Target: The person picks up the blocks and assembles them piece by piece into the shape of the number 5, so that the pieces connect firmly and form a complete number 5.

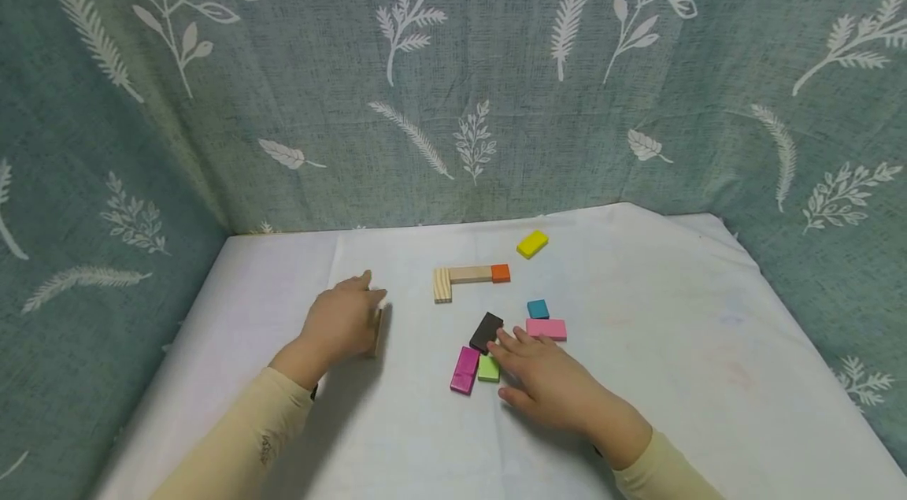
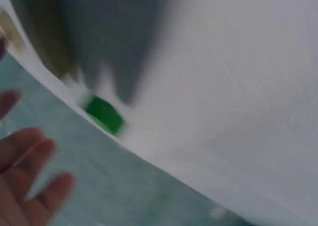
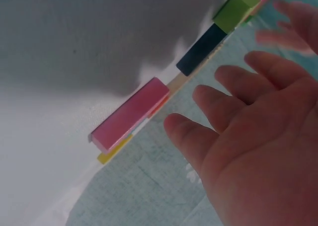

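My left hand [image 1: 340,320] is at the left of the white cloth, fingers loosely extended. A natural wood block [image 1: 378,333] shows just beside it, partly hidden; whether they touch I cannot tell. In the left wrist view, that hand's fingers are relaxed and apart from a blurred green block [image 2: 104,115]. My right hand [image 1: 549,386] hovers with spread fingers among small coloured blocks. Nearest its fingertips are a black block [image 1: 486,332], a light green block [image 1: 488,368] and a pink block [image 1: 546,329]. A magenta block [image 1: 464,370] touches the light green one.
Farther back, a striped wood block [image 1: 442,286], a plain wood block [image 1: 471,275] and an orange block [image 1: 501,273] form an angled row. A yellow block [image 1: 532,244] lies behind them, and a blue block [image 1: 538,309] by the pink one. Patterned green curtain [image 1: 439,90] encloses the table.
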Action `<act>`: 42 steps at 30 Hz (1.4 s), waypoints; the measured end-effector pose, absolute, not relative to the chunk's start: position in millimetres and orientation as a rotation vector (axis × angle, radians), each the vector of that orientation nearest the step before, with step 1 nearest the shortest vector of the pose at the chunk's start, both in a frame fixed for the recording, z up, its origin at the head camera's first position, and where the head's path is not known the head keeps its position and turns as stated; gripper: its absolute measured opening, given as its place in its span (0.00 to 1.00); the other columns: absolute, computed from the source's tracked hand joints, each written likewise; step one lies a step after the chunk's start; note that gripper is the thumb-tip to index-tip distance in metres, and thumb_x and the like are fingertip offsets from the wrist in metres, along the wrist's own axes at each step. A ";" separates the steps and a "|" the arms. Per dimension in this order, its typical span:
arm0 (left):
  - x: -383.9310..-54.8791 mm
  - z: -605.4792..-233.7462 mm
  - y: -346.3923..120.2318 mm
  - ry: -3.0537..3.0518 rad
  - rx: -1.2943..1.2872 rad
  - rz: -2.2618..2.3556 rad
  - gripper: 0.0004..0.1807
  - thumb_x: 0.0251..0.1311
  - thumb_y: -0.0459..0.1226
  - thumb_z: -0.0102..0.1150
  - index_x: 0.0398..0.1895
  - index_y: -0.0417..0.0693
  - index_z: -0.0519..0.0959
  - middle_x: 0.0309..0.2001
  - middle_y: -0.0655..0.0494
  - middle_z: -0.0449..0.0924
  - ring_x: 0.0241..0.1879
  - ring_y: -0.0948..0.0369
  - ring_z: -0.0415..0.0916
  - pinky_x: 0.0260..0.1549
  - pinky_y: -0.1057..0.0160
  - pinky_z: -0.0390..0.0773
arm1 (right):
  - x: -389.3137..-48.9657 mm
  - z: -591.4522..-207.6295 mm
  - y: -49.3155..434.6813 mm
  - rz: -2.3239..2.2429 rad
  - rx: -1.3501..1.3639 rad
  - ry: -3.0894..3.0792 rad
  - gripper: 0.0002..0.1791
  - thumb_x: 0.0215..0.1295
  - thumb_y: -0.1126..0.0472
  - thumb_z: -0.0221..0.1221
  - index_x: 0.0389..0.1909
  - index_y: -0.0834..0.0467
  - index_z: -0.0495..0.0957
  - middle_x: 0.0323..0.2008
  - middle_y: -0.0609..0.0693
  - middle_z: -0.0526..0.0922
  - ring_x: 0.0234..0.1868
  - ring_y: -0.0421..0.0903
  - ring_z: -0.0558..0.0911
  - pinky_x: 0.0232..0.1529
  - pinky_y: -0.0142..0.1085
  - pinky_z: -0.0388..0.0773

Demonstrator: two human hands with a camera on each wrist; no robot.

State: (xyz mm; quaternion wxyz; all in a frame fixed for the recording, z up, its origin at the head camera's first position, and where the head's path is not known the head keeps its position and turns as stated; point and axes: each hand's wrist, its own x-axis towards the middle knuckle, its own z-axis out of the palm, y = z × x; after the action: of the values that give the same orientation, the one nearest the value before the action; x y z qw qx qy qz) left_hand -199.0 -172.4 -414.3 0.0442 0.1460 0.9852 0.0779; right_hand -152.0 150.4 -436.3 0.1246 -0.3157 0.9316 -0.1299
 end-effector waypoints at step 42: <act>-184.1 -446.2 -113.8 2.773 0.189 1.033 0.30 0.43 0.37 0.82 0.52 0.42 0.82 0.34 0.57 0.84 0.31 0.64 0.76 0.32 0.65 0.78 | -156.0 -449.7 136.7 -0.247 -0.873 2.710 0.41 0.69 0.40 0.59 0.78 0.51 0.61 0.79 0.49 0.58 0.80 0.55 0.57 0.73 0.66 0.56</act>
State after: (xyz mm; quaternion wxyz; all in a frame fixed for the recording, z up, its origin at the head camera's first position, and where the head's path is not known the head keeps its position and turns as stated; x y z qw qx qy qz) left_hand -184.1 -113.8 -446.2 0.0883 0.0635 0.9315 0.3470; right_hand -156.0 136.7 -449.7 0.1414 -0.3024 0.9387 -0.0857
